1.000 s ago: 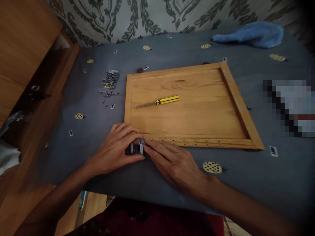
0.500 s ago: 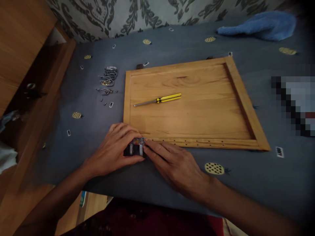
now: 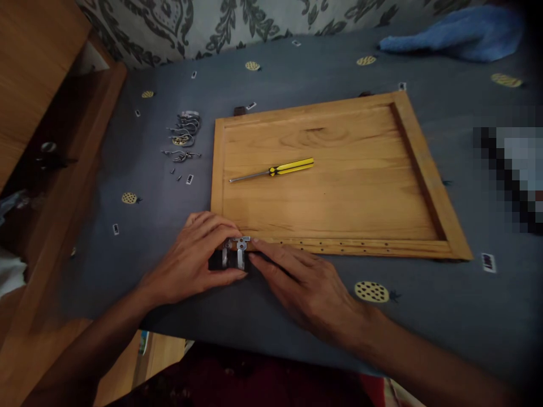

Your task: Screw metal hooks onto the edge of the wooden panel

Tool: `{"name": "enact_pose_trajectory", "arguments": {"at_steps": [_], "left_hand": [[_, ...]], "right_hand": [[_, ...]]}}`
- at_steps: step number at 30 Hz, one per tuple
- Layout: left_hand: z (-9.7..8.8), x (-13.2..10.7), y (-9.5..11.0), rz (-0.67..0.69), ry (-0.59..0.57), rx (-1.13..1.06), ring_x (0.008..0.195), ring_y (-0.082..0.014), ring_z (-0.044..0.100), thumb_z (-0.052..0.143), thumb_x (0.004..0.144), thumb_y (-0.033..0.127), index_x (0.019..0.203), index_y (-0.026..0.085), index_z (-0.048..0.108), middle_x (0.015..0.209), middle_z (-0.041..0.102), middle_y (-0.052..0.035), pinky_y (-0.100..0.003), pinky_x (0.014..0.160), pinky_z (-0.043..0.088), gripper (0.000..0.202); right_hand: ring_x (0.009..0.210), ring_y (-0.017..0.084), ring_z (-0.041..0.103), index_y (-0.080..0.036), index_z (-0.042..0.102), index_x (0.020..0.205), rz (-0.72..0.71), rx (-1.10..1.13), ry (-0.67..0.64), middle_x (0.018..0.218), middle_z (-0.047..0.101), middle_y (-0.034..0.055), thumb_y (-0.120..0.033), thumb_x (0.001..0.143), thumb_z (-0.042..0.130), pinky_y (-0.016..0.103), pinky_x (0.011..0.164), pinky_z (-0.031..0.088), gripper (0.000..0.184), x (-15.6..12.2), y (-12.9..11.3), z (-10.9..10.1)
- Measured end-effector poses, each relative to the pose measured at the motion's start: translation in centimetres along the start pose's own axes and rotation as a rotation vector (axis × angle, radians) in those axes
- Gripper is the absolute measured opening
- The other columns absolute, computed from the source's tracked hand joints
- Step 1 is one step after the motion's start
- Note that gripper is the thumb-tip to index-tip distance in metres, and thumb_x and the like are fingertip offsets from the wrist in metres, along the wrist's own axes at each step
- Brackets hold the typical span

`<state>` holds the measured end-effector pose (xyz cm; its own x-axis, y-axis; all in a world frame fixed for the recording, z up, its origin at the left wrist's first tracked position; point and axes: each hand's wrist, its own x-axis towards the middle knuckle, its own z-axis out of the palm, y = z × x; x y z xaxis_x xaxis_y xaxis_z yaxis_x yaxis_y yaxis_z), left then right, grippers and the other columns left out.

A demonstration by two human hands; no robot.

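- While the left hand (image 3: 186, 257) curls over the near left corner of the wooden panel (image 3: 271, 209), its thumb and forefinger sit apart around two metal fittings (image 3: 241, 257); can't tell how firmly it grips.
- Right hand (image 3: 311, 291): half closed, fingers together, index tip at the right side of the right-hand fitting. Touching or just beside it; can't tell if it's pinching.
- So the fittings lie between the hands, side by side on the panel's near rail, tails over the edge toward the person. Left one partly in shadow under the left hand.
- Near rail runs off to the right of the fittings, two rows of small dark holes along it. Panel lies flat, raised border around a recessed board.
- Desk (image 3: 263, 314) under it all: grey cloth, yellow pineapple print.
- Screwdriver (image 3: 292, 166), yellow and black handle, lies in the recess beyond the hands, tip pointing left.
- Two small screws (image 3: 172, 170) left of the panel, beyond the left hand.
- Farther back, same side: a cluster of loose metal pieces (image 3: 189, 127), well apart from both hands.
- Far right: crumpled blue cloth (image 3: 466, 34). Behind: patterned wall (image 3: 254, 22).
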<state>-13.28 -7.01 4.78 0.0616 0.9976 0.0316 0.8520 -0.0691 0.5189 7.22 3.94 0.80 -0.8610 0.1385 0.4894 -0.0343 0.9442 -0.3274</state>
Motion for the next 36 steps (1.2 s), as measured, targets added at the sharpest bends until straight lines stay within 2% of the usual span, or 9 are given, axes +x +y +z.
{"name": "enact_pose_trajectory", "arguments": {"at_steps": [16,26,31,36], "left_hand": [[0.34,0.03,0.35,0.033,0.008,0.079,0.104,-0.0202,0.053,0.063,0.089,0.042,0.114,0.020,0.053,0.112,0.062,-0.0039,-0.038,0.090,0.035,0.035],[0.39,-0.06,0.32,0.030,0.006,0.076,0.104,-0.0200,0.052,0.063,0.089,0.044,0.116,0.020,0.053,0.113,0.061,-0.0038,-0.038,0.092,0.034,0.037],[0.36,-0.02,0.40,0.031,-0.003,0.081,0.105,-0.0206,0.052,0.061,0.090,0.043,0.116,0.021,0.053,0.114,0.062,-0.0042,-0.038,0.092,0.034,0.035],[0.31,0.02,0.40,0.031,-0.001,0.086,0.105,-0.0209,0.052,0.060,0.091,0.044,0.116,0.021,0.052,0.114,0.062,-0.0047,-0.039,0.092,0.035,0.035]], "right_hand": [[0.098,0.020,0.069,-0.008,0.066,0.110,0.023,0.048,0.017,0.114,0.072,0.0127,-0.008,0.097,0.044,0.033,0.080,0.063,0.025,0.22,0.01,-0.19],[0.100,0.023,0.068,-0.006,0.064,0.116,0.003,0.055,-0.015,0.121,0.069,0.0150,-0.007,0.096,0.046,0.037,0.081,0.063,0.027,-0.04,0.12,-0.02],[0.102,0.021,0.067,-0.009,0.063,0.120,0.014,0.036,-0.032,0.122,0.068,0.0130,-0.008,0.096,0.046,0.035,0.082,0.063,0.030,-0.25,0.14,0.01],[0.105,0.024,0.065,-0.006,0.060,0.126,0.000,0.033,-0.059,0.126,0.066,0.0153,-0.005,0.092,0.049,0.038,0.082,0.062,0.036,-0.38,0.13,0.11]]}}
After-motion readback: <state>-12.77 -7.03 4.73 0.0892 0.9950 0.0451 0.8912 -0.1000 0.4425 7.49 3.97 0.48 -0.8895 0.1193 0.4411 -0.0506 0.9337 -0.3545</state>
